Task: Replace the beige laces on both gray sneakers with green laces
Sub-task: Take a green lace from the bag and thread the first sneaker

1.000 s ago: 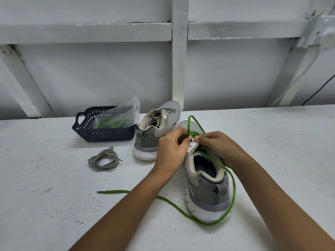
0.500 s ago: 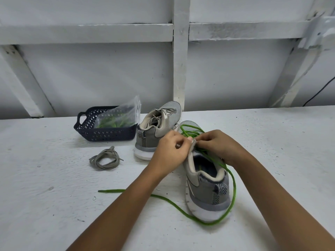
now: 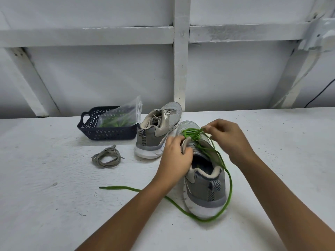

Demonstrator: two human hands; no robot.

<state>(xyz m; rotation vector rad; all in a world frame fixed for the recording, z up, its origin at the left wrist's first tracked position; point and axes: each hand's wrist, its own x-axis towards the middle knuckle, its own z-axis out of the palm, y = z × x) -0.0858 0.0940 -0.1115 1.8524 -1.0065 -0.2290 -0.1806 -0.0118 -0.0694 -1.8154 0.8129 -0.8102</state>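
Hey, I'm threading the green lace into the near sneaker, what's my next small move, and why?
Probably draw the strand pinched by your right hand up and away to take in slack, while your left hand steadies the near sneaker at its tongue. The green lace hangs loose: one long loop trails round the heel and its free end lies on the table.

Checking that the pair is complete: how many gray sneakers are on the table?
2. The near sneaker, gripped by the left hand, carries a green lace; the far sneaker stands behind it, beside the dark basket. None seems hidden.
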